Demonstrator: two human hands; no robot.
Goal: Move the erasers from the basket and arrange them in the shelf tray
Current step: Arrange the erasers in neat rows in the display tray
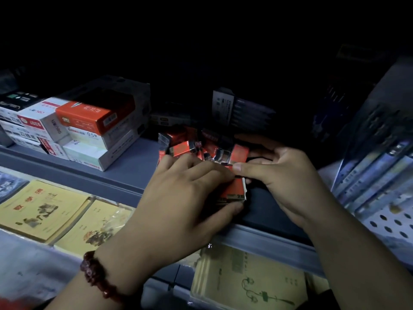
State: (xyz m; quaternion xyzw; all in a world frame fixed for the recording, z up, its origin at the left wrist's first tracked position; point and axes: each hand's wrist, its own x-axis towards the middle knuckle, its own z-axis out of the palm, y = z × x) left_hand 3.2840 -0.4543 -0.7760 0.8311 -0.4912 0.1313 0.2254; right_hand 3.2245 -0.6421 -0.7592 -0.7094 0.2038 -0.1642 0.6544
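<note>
Left hand [178,198] grips eraser [234,190] | right hand [288,182] pinches its top

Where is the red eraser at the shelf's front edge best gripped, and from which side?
Probably across its broad red faces, coming from the open front of the shelf. The red eraser sits at the front edge with the eraser pile crowding it behind; the left hand takes this grip, fingers over the top, thumb underneath.

We are losing the back of the shelf [131,168] to darkness, our left hand [178,198] is covering most of the red eraser [235,189], and our right hand [288,175] is hiding whatever its fingers are touching.
</note>
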